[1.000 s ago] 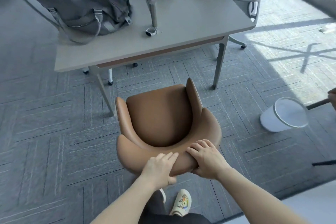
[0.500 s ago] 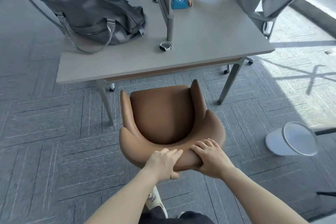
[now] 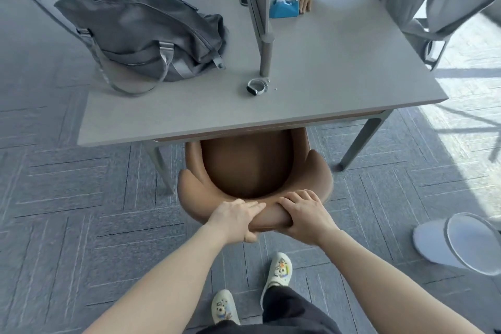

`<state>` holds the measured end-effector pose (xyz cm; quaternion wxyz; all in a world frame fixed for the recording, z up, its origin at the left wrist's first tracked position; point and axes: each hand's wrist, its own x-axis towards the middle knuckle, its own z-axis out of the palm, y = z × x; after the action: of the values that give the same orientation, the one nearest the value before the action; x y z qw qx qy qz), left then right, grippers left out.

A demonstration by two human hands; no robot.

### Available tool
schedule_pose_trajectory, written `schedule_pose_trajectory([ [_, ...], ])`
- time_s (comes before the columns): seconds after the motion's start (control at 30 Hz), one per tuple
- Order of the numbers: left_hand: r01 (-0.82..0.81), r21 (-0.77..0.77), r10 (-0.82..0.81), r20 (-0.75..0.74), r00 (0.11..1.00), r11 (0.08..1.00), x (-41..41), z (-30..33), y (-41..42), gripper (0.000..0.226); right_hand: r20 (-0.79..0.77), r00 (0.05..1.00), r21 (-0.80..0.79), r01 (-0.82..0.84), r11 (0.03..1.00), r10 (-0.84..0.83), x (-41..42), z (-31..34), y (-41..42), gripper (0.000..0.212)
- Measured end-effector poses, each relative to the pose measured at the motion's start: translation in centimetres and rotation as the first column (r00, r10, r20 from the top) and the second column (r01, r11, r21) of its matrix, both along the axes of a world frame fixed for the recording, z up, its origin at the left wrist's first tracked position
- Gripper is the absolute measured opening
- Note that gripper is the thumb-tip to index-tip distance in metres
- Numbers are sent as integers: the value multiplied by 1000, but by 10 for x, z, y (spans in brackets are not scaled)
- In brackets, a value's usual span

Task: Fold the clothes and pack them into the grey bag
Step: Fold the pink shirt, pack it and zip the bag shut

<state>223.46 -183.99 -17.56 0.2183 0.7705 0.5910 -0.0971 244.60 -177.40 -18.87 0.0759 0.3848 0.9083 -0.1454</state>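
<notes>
Both hands clamp the top of a brown chair's [image 3: 252, 168] backrest, left hand [image 3: 235, 221] beside right hand [image 3: 306, 213], its seat partly under the table's [image 3: 339, 73] near edge. The grey bag [image 3: 141, 32] lies zipped near the table's left edge.

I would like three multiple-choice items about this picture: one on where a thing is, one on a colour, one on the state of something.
1. Where does the grey bag lie?
A. on the table
B. on the floor
C. on the chair

2. What colour is the tissue box?
A. red
B. blue
C. yellow

3. How is the brown chair held?
A. by neither hand
B. by one hand only
C. by both hands at its backrest

Answers: 1 A, it rests on the grey table. 2 B, the box is blue. 3 C, the left hand and the right hand both grip the backrest.
</notes>
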Motion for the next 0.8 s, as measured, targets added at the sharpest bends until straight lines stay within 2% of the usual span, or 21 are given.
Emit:
schedule_pose_trajectory([
  [0.33,-208,17,205,103,973,978,-26,-5,58,80,10,998,-2,-56,998,56,-28,1,84,68],
  [0.57,-162,10,160,110,981,987,-59,-16,98,79,40,995,-19,-96,995,97,-51,2,121,71],
  [0.8,-74,35,71,77,995,997,-62,-21,100,78,86,987,-55,-135,989,139,-54,-1,127,73],
])
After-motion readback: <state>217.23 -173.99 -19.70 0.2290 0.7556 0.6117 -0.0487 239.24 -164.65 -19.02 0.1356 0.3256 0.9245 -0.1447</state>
